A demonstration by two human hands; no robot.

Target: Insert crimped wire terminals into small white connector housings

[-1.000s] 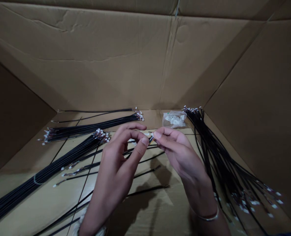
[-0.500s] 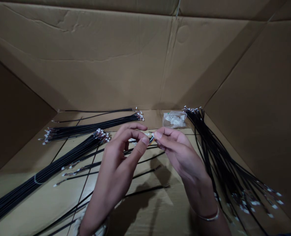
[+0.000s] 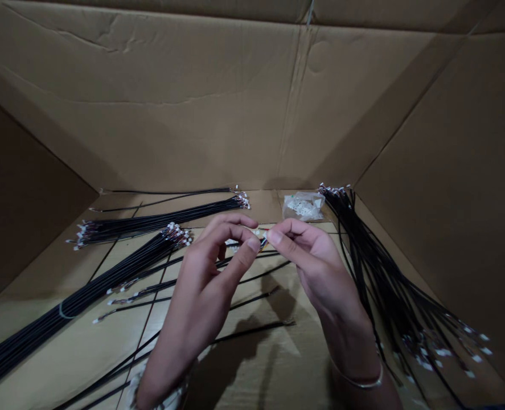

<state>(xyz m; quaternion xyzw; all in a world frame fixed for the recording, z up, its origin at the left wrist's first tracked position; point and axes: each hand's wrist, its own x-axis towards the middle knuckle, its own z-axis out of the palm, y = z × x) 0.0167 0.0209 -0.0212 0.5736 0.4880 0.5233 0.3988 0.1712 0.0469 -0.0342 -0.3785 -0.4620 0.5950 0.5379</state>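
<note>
Pinches thin coloured wires [image 3: 263, 244] between the fingertips of the left hand [image 3: 212, 273] and those of the right hand [image 3: 316, 256], close together. Wears a thin bracelet [image 3: 365, 385] at the right wrist. Has loose black cables [image 3: 254, 330] lying below and behind the hands. Also has, to the left, a thick black cable bundle [image 3: 111, 285] tied with a pale band [image 3: 66, 313], and beyond it a flatter row of black cables [image 3: 162, 219] with white connectors [image 3: 82, 234] at the ends. Near the back cardboard wall [image 3: 171, 136], shows a clear plastic bag [image 3: 303, 206] of small white pieces. At right, shows a fanned-out pile of black cables [image 3: 378, 270].
</note>
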